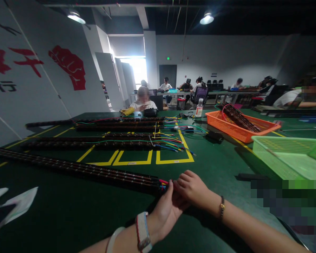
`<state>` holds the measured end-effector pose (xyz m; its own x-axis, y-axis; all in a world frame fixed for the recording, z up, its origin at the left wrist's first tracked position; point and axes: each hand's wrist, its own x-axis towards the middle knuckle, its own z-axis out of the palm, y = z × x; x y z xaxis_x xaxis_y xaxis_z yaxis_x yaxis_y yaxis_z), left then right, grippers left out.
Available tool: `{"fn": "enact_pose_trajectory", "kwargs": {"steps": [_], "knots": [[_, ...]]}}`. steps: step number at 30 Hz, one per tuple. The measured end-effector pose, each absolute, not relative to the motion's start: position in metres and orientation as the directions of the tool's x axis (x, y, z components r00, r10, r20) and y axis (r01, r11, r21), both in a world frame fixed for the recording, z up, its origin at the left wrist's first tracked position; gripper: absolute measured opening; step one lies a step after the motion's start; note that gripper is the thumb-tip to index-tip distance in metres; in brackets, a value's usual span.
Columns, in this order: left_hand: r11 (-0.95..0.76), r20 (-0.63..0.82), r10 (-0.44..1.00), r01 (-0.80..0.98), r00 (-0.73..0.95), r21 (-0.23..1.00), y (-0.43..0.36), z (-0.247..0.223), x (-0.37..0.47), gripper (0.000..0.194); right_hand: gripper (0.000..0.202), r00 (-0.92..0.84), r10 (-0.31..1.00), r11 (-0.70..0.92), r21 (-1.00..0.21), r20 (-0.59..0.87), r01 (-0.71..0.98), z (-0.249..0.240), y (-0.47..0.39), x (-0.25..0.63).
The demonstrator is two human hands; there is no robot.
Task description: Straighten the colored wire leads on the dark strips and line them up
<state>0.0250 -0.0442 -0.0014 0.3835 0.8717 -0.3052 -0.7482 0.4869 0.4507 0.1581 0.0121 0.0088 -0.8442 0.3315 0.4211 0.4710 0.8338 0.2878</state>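
A long dark bar [94, 168] with light marks along its length lies across the green table, running from the far left to the middle. Red, yellow and blue wires [162, 183] come out of its right end. My left hand [168, 209] closes on these wires just past the bar's end, thumb uppermost. Against it is my right hand [193, 189], its fingers curled and closed at the same wires. The fingers hide the wire ends, so I cannot see what else is between them.
More dark bars [121, 144] with coloured wires lie beyond, over yellow tape lines. At right are an orange basket [234, 128] holding a dark bundle, a green basket [274, 154] and a bottle [199, 108]. White sheets [21, 203] lie at left. People sit opposite.
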Motion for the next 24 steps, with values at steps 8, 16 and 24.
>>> {"fn": "enact_pose_trajectory", "kwargs": {"steps": [8, 16, 24], "knots": [[0.507, -0.334, 0.856, -0.766, 0.395, 0.394, -0.043, -0.006, 0.025, 0.031, 0.021, -0.89, 0.289, 0.855, 0.324, 0.352, 0.406, 0.009, 0.007, 0.161], [0.503, -0.302, 0.861, -0.778, 0.41, 0.376, -0.043, -0.005, 0.024, 0.034, 0.022, -0.908, 0.259, 0.905, 0.246, 0.33, 0.347, 0.013, 0.012, 0.168], [0.516, -0.271, 0.856, -0.751, 0.44, 0.411, -0.04, -0.008, 0.024, 0.042, 0.023, -0.888, 0.319, 0.878, 0.251, 0.331, 0.409, 0.028, 0.021, 0.185]]}}
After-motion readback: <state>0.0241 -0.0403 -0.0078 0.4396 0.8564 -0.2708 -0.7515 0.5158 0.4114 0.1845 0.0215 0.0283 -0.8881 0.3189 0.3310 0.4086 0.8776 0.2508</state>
